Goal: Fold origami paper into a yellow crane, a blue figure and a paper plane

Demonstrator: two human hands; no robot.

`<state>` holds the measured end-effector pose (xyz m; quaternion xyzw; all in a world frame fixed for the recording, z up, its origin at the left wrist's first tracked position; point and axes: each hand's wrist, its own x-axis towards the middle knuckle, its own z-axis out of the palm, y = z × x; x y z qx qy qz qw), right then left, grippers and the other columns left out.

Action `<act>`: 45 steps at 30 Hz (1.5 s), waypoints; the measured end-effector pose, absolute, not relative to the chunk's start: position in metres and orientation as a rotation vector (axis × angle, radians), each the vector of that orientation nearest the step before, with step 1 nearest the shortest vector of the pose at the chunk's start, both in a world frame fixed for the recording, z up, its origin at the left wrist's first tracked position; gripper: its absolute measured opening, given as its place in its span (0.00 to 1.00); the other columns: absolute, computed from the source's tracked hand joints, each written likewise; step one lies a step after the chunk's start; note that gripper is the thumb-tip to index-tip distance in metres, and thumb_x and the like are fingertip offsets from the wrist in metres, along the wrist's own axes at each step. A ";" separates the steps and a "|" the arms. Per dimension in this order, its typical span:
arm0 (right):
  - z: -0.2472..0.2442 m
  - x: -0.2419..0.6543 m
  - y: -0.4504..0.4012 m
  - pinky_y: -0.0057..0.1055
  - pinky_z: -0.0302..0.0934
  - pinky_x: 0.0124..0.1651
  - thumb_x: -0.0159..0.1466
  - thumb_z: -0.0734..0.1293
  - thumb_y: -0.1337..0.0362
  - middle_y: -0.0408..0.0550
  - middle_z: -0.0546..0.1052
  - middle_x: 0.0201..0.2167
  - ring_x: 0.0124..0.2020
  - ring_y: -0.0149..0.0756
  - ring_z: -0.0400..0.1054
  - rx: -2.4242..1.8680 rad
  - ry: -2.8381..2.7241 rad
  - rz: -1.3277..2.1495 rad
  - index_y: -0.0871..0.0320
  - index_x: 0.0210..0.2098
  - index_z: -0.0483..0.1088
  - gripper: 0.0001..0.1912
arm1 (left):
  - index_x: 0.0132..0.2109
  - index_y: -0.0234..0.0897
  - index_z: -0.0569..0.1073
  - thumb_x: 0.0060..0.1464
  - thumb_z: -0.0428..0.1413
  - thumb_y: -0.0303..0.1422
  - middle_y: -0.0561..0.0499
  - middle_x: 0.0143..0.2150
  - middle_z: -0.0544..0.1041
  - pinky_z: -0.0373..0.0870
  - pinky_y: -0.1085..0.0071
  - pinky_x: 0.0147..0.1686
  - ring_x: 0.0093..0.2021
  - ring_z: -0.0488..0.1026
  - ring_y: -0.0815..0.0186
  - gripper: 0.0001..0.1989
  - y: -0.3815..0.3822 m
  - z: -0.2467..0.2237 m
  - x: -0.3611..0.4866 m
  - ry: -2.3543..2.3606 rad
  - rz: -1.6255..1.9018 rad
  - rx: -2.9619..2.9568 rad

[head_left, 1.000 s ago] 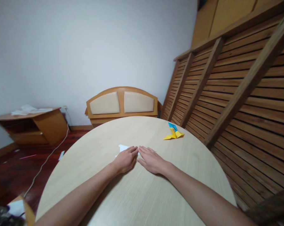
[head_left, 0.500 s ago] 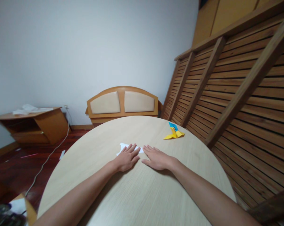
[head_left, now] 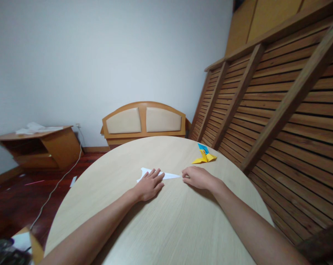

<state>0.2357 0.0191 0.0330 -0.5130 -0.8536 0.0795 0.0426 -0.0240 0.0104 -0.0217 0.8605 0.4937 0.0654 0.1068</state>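
Note:
A folded piece of white paper [head_left: 169,175] lies on the round table, its wide notched end to the left and a long narrow point to the right. My left hand [head_left: 150,184] rests flat across its middle, fingers spread, hiding part of it. At the pointed end, my right hand [head_left: 198,177] has its thumb and fingers curled together in a pinch on the tip. Beyond the right hand sits a yellow folded paper bird [head_left: 204,157] with a blue folded paper piece [head_left: 203,148] just behind it.
The pale wooden tabletop [head_left: 161,228] extends around my arms. A slatted wooden frame [head_left: 255,110] leans along the right. Behind the table stands a padded headboard [head_left: 144,121]; a low cabinet [head_left: 56,147] and a trailing cable [head_left: 58,184] are at left.
My right hand has slid right, from lying flat on the paper's narrow part to its tip, and its fingers have curled in. The narrow end is now uncovered. My left hand stayed put.

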 end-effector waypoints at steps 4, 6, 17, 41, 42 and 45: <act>0.019 0.238 0.030 0.29 0.56 0.38 0.62 0.67 0.62 0.51 0.80 0.39 0.40 0.40 0.72 -1.498 -2.504 0.228 0.56 0.37 0.78 0.08 | 0.67 0.42 0.59 0.66 0.40 0.45 0.43 0.72 0.54 0.51 0.46 0.68 0.72 0.47 0.52 0.27 0.013 -0.023 -0.025 1.459 0.272 2.558; 0.013 0.239 0.034 0.28 0.57 0.38 0.62 0.67 0.62 0.49 0.79 0.39 0.39 0.38 0.71 -1.409 -2.498 0.256 0.56 0.36 0.77 0.07 | 0.66 0.42 0.61 0.65 0.41 0.43 0.43 0.70 0.57 0.52 0.49 0.68 0.72 0.50 0.53 0.26 0.014 -0.024 -0.025 1.464 0.313 2.570; 0.010 0.233 0.035 0.27 0.59 0.35 0.64 0.64 0.62 0.49 0.79 0.34 0.33 0.35 0.71 -1.199 -2.339 0.641 0.60 0.39 0.74 0.09 | 0.60 0.40 0.70 0.62 0.48 0.39 0.44 0.63 0.70 0.61 0.57 0.65 0.63 0.66 0.57 0.22 0.012 -0.020 -0.022 1.490 0.512 2.609; 0.018 0.225 0.031 0.27 0.58 0.36 0.61 0.65 0.67 0.48 0.79 0.33 0.33 0.34 0.70 -1.036 -2.431 0.453 0.59 0.38 0.79 0.11 | 0.50 0.42 0.74 0.64 0.48 0.42 0.47 0.46 0.76 0.68 0.64 0.49 0.47 0.73 0.61 0.16 0.010 -0.012 -0.021 1.401 0.556 2.752; 0.018 0.226 0.031 0.27 0.58 0.37 0.61 0.65 0.67 0.48 0.79 0.33 0.33 0.34 0.70 -1.022 -2.429 0.449 0.59 0.38 0.79 0.11 | 0.50 0.42 0.74 0.64 0.48 0.41 0.47 0.46 0.77 0.69 0.64 0.48 0.46 0.73 0.62 0.15 0.010 -0.012 -0.020 1.396 0.549 2.770; 0.018 0.225 0.030 0.28 0.59 0.39 0.63 0.64 0.67 0.48 0.79 0.34 0.34 0.34 0.70 -0.996 -2.432 0.393 0.59 0.38 0.79 0.11 | 0.47 0.41 0.75 0.65 0.45 0.34 0.48 0.42 0.78 0.69 0.66 0.46 0.43 0.74 0.64 0.14 0.011 -0.011 -0.019 1.413 0.513 2.817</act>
